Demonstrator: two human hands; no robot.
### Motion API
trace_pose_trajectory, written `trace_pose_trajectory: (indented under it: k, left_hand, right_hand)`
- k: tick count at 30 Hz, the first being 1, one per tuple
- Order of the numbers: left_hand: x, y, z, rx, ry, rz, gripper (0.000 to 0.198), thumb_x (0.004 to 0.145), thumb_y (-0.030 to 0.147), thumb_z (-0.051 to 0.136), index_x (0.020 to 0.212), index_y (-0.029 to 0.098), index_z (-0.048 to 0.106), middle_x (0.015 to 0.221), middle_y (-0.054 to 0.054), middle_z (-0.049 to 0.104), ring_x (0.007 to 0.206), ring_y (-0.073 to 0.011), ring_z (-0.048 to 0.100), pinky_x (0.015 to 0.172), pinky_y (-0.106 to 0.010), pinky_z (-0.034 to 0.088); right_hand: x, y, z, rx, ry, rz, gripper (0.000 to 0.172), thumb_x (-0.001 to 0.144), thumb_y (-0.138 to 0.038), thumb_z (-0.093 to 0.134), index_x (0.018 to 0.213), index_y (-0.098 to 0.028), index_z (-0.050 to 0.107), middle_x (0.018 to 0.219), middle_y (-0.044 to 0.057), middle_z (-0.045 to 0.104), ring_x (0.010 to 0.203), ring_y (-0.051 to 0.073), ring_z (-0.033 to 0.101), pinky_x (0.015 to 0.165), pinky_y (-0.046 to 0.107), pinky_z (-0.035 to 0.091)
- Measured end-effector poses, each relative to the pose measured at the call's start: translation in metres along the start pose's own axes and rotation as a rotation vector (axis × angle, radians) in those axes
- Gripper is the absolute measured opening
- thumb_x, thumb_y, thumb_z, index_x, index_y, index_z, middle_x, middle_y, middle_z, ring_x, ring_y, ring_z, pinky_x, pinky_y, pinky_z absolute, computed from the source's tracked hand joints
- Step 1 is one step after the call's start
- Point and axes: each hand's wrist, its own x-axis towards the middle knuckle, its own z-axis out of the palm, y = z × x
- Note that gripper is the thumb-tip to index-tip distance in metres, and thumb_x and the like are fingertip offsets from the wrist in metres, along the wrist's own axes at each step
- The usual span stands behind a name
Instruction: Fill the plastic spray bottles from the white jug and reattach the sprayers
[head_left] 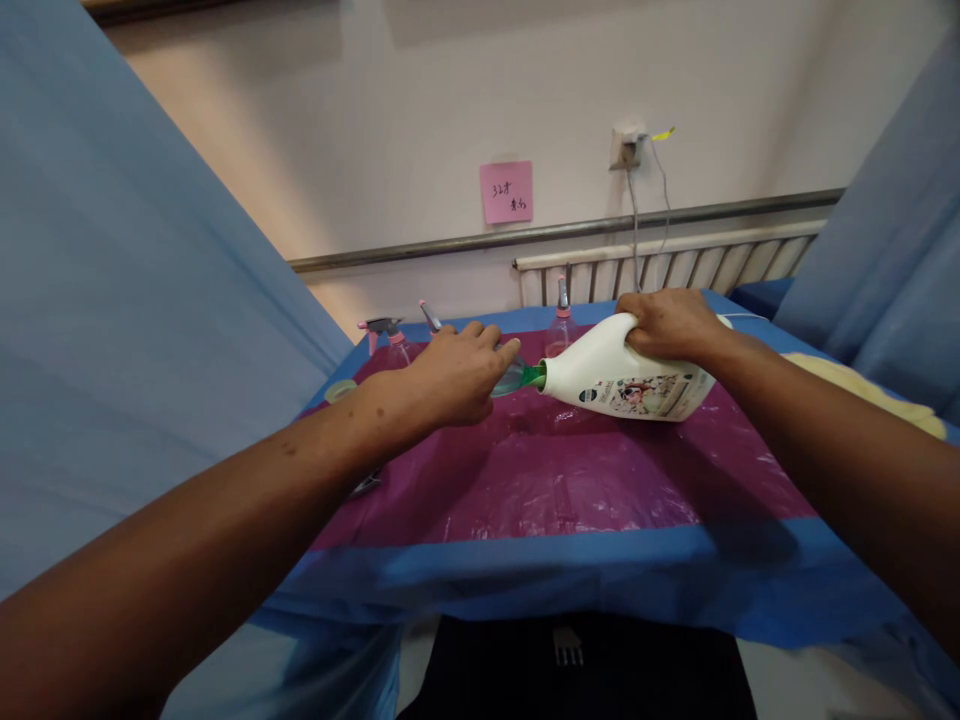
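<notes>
My right hand [667,322] is closed round the handle of a white detergent jug [637,375]. The jug is tipped on its side, its green spout [534,375] pointing left. At the spout's mouth, my left hand [465,372] is closed round a clear, greenish vessel [510,378], which its fingers mostly hide. I cannot tell whether liquid is flowing. A spray bottle with a grey and pink head [386,335] stands behind my left wrist. Another spray bottle [561,330] is behind the jug's neck. A third spray head [429,315] shows above my left hand.
A shiny purple sheet [525,490] lies over a blue cloth [570,570] on the table. Yellow gloves or cloth [862,390] lie at right, and a pale round lid [340,391] at left. Blue curtains [112,300] flank the table. A metal rail [450,245] runs behind.
</notes>
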Motion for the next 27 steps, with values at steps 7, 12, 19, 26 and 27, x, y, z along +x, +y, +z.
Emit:
trace_pose_trajectory:
  k: [7,12,19,26,27]
  left_hand:
    - [0.001,-0.001,0.001,0.042,0.005,0.036,0.071,0.089,0.020,0.068,0.159,0.018,0.055,0.148,-0.021,0.066,0.123,-0.0388,0.062,0.091,-0.048,0.050]
    - [0.001,0.000,-0.002,0.065,-0.008,0.037,0.071,0.088,0.021,0.069,0.158,0.017,0.056,0.145,-0.020,0.067,0.121,-0.0376,0.063,0.090,-0.046,0.051]
    - [0.000,0.002,-0.008,0.048,-0.025,0.039,0.076,0.086,0.018,0.069,0.161,0.016,0.055,0.149,-0.022,0.066,0.123,-0.0403,0.064,0.088,-0.047,0.052]
    - [0.003,0.002,-0.009,0.052,-0.017,0.052,0.073,0.086,0.017,0.070,0.158,0.019,0.058,0.146,-0.021,0.068,0.123,-0.0387,0.065,0.092,-0.047,0.051]
    - [0.003,0.002,-0.009,0.059,-0.019,0.053,0.074,0.086,0.017,0.070,0.158,0.019,0.058,0.146,-0.021,0.068,0.123,-0.0382,0.065,0.092,-0.046,0.050]
  right_hand:
    - [0.000,-0.001,-0.001,0.017,-0.009,0.001,0.035,0.094,-0.040,0.060,0.123,-0.030,0.077,0.105,0.011,0.083,0.090,0.032,0.071,0.071,0.039,0.034]
    - [0.000,-0.001,-0.001,0.018,-0.009,-0.004,0.035,0.093,-0.038,0.061,0.122,-0.029,0.078,0.106,0.011,0.083,0.090,0.032,0.071,0.071,0.039,0.035]
    - [0.000,-0.002,-0.002,0.007,-0.010,-0.009,0.034,0.095,-0.039,0.059,0.122,-0.028,0.078,0.104,0.010,0.083,0.088,0.030,0.071,0.068,0.037,0.031]
    - [0.001,-0.001,0.000,0.019,-0.010,-0.012,0.036,0.096,-0.040,0.060,0.124,-0.029,0.078,0.105,0.011,0.083,0.089,0.030,0.071,0.070,0.037,0.032]
    - [0.001,-0.001,0.000,0.018,-0.006,-0.012,0.035,0.096,-0.040,0.059,0.124,-0.029,0.078,0.105,0.011,0.083,0.088,0.030,0.071,0.069,0.037,0.032]
